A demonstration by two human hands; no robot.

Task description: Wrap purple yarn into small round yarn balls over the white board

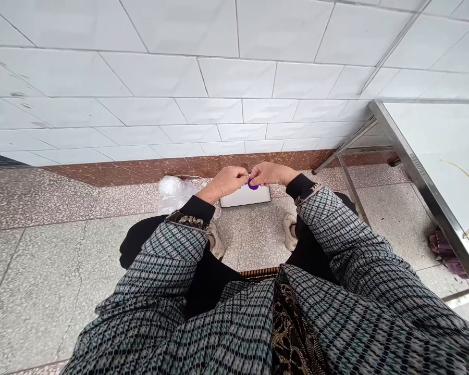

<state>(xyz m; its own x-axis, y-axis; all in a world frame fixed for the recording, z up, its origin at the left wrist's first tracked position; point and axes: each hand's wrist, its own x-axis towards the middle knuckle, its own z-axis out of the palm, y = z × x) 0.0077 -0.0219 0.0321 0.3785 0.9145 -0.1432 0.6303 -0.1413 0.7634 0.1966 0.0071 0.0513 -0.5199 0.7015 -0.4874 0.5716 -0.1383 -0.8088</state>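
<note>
Near the centre of the frame, a small purple piece (253,185) was pinched between the fingertips of the right hand (272,174). The fingertips of the left hand (227,182) were drawn together at the piece's left edge; whether it was also gripped by them could not be told. Below the hands, a white box (245,197) with a dark edge was seen on the speckled floor (42,271). Left of the box, a ball of white yarn (170,185) was seen with clear plastic (175,203), and loose white strands were spread nearby. At the right of the frame, a metal-edged table (404,143) was partly shown; the faint marks on its edge were too small to be read.
</note>
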